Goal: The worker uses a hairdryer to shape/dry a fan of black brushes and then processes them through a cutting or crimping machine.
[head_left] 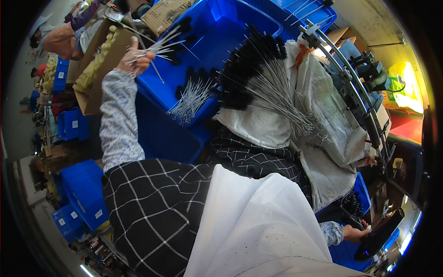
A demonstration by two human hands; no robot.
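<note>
My left hand [136, 61], at the upper left, is closed around the wire stems of several brushes [168, 44] with black bristle heads. Their heads point right, over the rim of a blue bin [157, 90]. Inside that bin's near end lies a heap of similar wire brushes [191, 98], looped ends toward me. A large fan of black bristle brushes [272, 87] with long twisted wire handles rests on a whitish woven sack [258, 129] over my lap. At the lower right my right hand [355, 233] has curled fingers around something dark, beside a black rounded object [380, 235].
A cardboard box [87, 92] of pale yellowish pieces stands left of my left forearm. Blue bins [85, 191] stack at the lower left. A metal rail fixture [353, 83] runs along the right. Another person [62, 39] is at the far upper left.
</note>
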